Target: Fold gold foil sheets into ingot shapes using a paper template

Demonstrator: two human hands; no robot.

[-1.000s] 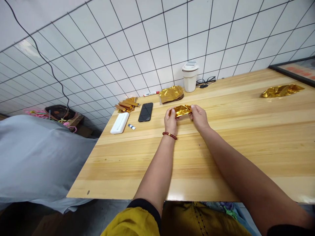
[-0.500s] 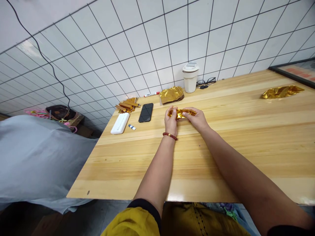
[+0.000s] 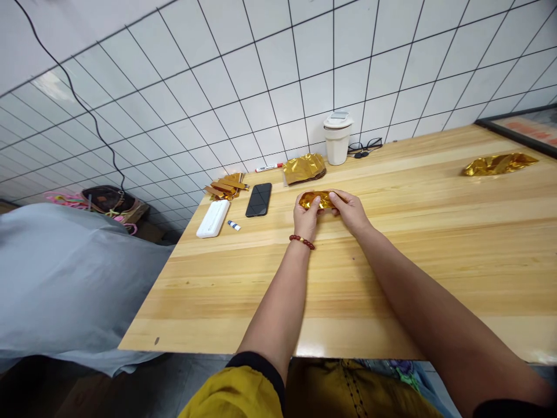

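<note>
A small folded piece of gold foil (image 3: 317, 199) lies low over the wooden table (image 3: 391, 273), held from both ends. My left hand (image 3: 306, 216), with a red bead bracelet at the wrist, pinches its left end. My right hand (image 3: 351, 211) is closed on its right end, fingers curled over the top. The two hands nearly touch across the foil.
Behind my hands lie a stack of gold foil sheets (image 3: 304, 168), a pile of folded gold strips (image 3: 225, 186), a black phone (image 3: 258, 199), a white case (image 3: 212, 217), a red marker (image 3: 268, 168), a white cup (image 3: 337, 138) and glasses (image 3: 364, 145). Crumpled gold foil (image 3: 498, 164) lies far right.
The foil was spread wide between my raised hands. My hands have come down and together, and the foil is now folded shorter and lower over the table.
</note>
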